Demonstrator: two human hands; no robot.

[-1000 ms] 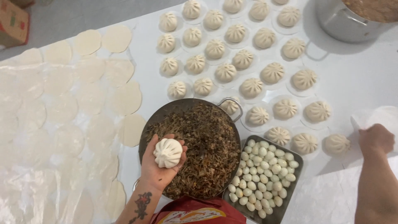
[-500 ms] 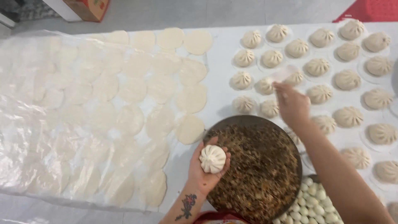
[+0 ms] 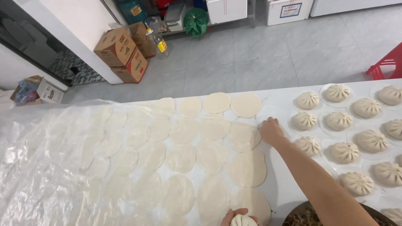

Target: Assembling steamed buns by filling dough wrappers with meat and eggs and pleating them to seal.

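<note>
Head view: right hand [image 3: 271,130] w/ fingers curled, pressing white table [image 3: 276,184] beside a flat dough round [image 3: 244,136] at 9 o'clock. Left hand [image 3: 239,217] at 6 o'clock cups pleated bun [image 3: 243,221], partly cropped.

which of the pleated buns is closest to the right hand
The bun just right of the right hand, lowest in the leftmost column of buns on the table. It sits beside the forearm; the two buns above it in that column lie farther off.
</note>
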